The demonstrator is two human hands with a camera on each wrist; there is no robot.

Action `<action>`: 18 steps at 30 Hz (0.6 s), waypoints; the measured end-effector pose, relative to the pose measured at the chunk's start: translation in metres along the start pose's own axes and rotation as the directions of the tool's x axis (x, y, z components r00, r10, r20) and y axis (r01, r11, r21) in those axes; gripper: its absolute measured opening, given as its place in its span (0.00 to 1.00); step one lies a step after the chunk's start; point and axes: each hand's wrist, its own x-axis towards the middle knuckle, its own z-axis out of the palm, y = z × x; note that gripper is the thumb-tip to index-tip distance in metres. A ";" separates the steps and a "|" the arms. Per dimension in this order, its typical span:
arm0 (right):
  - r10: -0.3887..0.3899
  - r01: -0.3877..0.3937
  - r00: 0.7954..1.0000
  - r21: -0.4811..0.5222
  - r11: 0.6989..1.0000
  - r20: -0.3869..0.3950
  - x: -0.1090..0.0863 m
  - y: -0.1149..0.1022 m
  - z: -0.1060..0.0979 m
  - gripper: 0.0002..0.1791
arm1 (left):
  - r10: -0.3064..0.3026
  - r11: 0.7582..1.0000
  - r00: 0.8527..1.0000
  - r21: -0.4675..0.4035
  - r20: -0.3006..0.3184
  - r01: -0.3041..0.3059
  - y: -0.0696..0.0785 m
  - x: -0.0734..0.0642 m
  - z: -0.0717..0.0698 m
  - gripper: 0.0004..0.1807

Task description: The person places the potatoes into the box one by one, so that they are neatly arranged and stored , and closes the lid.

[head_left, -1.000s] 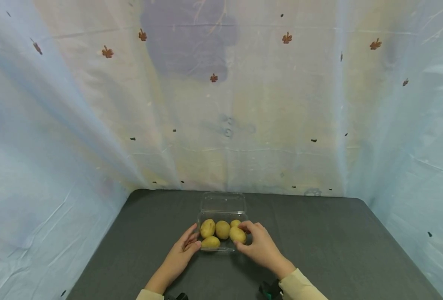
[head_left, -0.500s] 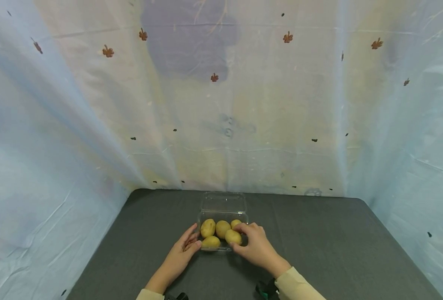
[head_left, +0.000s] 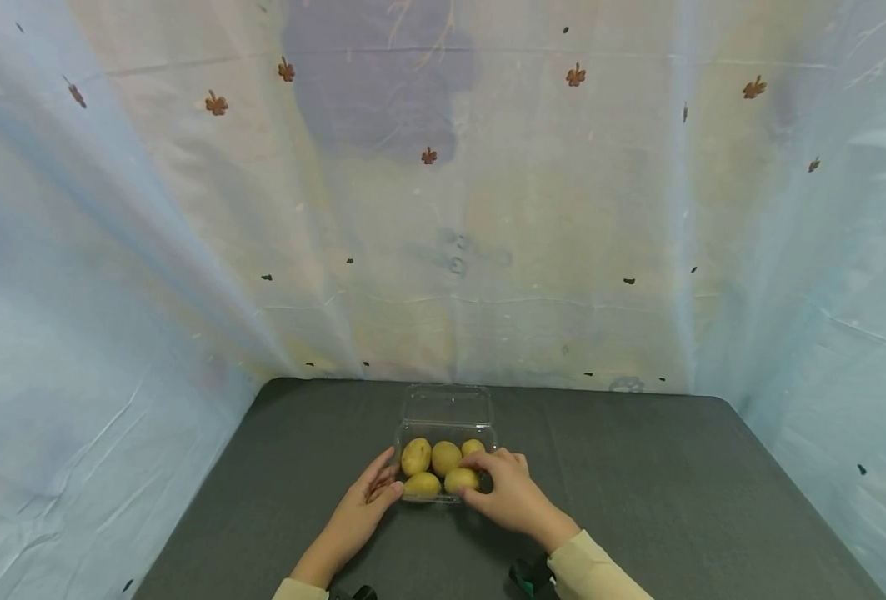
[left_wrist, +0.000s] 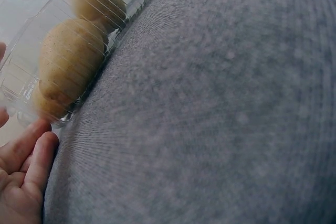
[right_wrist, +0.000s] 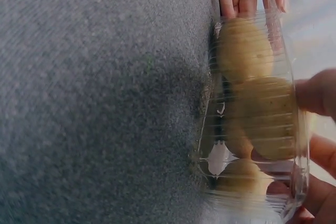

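Note:
A clear plastic clamshell container (head_left: 453,431) with its lid raised at the back holds several yellow potatoes. My right hand (head_left: 513,493) pinches one potato (head_left: 461,481) between thumb and fingers inside the front right part. To its left lies another potato (head_left: 422,484); more potatoes (head_left: 416,457) sit in the back row. My left hand (head_left: 363,502) rests against the container's left end, fingers extended and thumb near the front corner. In the right wrist view, the held potato (right_wrist: 268,119) shows through the ribbed wall. The left wrist view shows left fingers (left_wrist: 39,163) at the container's lower corner.
A dark grey cloth-covered table (head_left: 638,492) lies under the container. Pale curtains (head_left: 525,208) with leaf prints hang behind and on both sides. The raised clear lid (head_left: 446,404) stands behind the potatoes.
My right hand has moved the held potato left and slightly forward toward the container's front wall, beside the front left potato. The left hand stays in place.

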 end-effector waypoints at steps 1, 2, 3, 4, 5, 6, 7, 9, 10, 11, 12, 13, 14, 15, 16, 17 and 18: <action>-0.004 0.004 1.000 0.001 1.000 -0.004 0.000 0.000 0.000 0.17 | 0.000 1.000 1.000 0.003 -0.001 0.000 0.000 0.000 0.000 0.36; -0.010 0.010 1.000 0.000 1.000 -0.010 0.001 0.001 0.001 0.16 | -0.002 1.000 1.000 0.004 -0.003 0.002 0.000 0.000 0.000 0.36; -0.015 0.015 1.000 -0.001 1.000 -0.017 0.001 0.002 0.002 0.14 | -0.003 1.000 1.000 0.009 -0.007 0.003 0.000 0.000 0.000 0.36; -0.019 0.019 1.000 0.000 1.000 -0.025 0.001 0.002 0.002 0.13 | -0.005 1.000 1.000 0.014 -0.010 0.005 0.000 0.000 0.000 0.35; -0.025 0.024 0.999 -0.002 1.000 -0.033 0.002 0.002 0.003 0.11 | -0.006 1.000 1.000 0.017 -0.012 0.007 -0.001 0.000 0.001 0.35; -0.028 0.028 0.999 -0.002 1.000 -0.037 0.002 0.002 0.003 0.10 | -0.008 1.000 1.000 0.019 -0.014 0.008 -0.001 0.000 0.001 0.35; -0.033 0.033 0.999 -0.002 0.999 -0.041 0.002 0.002 0.003 0.10 | -0.009 1.000 1.000 0.019 -0.014 0.009 0.000 0.000 0.001 0.35; -0.035 0.034 0.998 -0.004 0.999 -0.046 0.002 0.002 0.004 0.12 | -0.009 1.000 1.000 0.023 -0.016 0.010 0.000 0.000 0.001 0.35; -0.035 0.035 0.998 -0.003 0.999 -0.046 0.002 0.002 0.004 0.13 | -0.010 1.000 1.000 0.021 -0.015 0.010 0.000 0.000 0.001 0.35; -0.037 0.036 0.998 -0.005 0.999 -0.046 0.001 0.002 0.004 0.15 | -0.010 1.000 1.000 0.021 -0.016 0.011 0.000 0.000 0.001 0.35; -0.039 0.039 0.998 -0.010 0.999 -0.045 0.001 0.002 0.004 0.16 | -0.011 1.000 1.000 0.022 -0.015 0.012 0.000 0.000 0.001 0.35; -0.042 0.042 0.998 -0.015 0.999 -0.045 0.001 0.002 0.004 0.17 | -0.012 1.000 1.000 0.023 -0.015 0.012 0.000 0.000 0.000 0.35; -0.043 0.042 0.998 -0.022 0.999 -0.046 0.000 0.002 0.004 0.18 | -0.012 1.000 1.000 0.024 -0.014 0.013 0.000 0.000 0.000 0.35; -0.045 0.044 0.998 -0.028 0.999 -0.047 0.000 0.002 0.004 0.18 | -0.012 1.000 1.000 0.025 -0.013 0.012 0.000 0.000 0.000 0.35; -0.048 0.046 0.998 -0.034 0.998 -0.048 -0.001 0.002 0.004 0.17 | -0.013 1.000 1.000 0.026 -0.013 0.013 0.001 -0.001 0.000 0.35; -0.050 0.048 0.997 -0.043 0.998 -0.050 -0.001 0.002 0.004 0.16 | -0.013 1.000 1.000 0.028 -0.013 0.013 0.001 -0.001 0.000 0.35; -0.051 0.048 0.997 -0.050 0.998 -0.053 -0.001 0.002 0.004 0.14 | -0.013 1.000 1.000 0.028 -0.013 0.014 0.001 -0.001 0.000 0.35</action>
